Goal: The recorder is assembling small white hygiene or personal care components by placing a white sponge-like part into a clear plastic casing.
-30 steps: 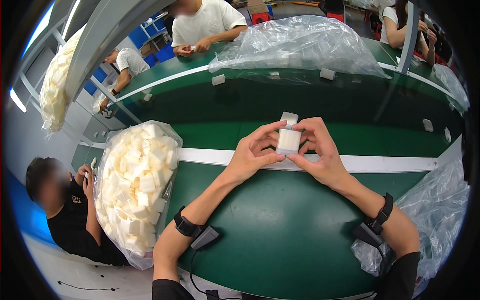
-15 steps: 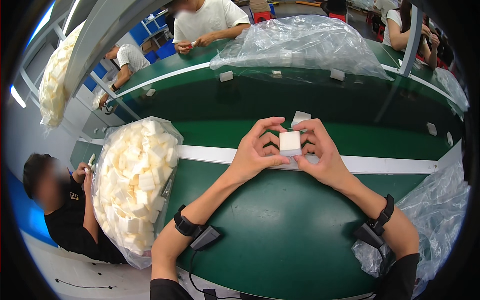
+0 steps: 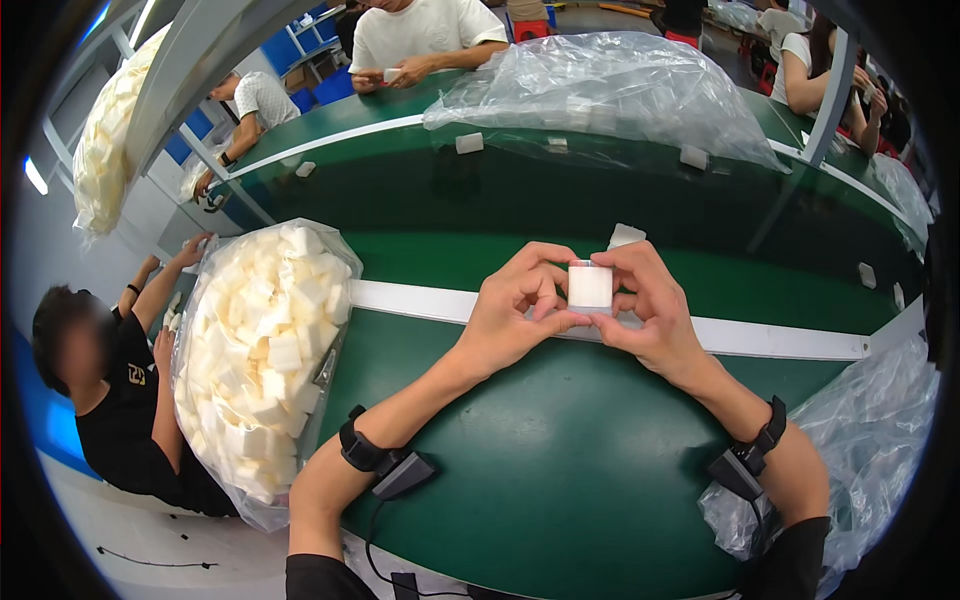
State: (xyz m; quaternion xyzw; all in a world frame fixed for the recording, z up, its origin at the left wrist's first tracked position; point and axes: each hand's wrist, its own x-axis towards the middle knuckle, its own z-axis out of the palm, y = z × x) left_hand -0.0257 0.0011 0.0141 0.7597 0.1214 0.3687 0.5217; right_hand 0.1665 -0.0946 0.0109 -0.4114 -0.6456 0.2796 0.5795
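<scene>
A small white block [image 3: 590, 287] is gripped between both hands above the white rail [image 3: 410, 301]. Its pale face is toward me, and clear or shiny edges show along its top and bottom. My left hand [image 3: 512, 312] pinches it from the left, thumb below and fingers curled at the side. From the right, my right hand [image 3: 650, 315] holds it the same way, with both thumb tips close together under it. Just behind my right fingers lies another white block [image 3: 627, 235], partly hidden.
A large clear bag of cream blocks [image 3: 255, 370] stands at the left. Crumpled clear plastic [image 3: 860, 450] lies at the right. Beyond the rail, the dark green belt [image 3: 400, 200] carries several scattered white pieces. A clear plastic sheet [image 3: 600, 80] lies at the back, and co-workers sit around.
The block has been tipped so its pale face stands more upright toward me. Belt pieces have shifted slightly right in view. The co-worker at the left has raised an arm behind the bag.
</scene>
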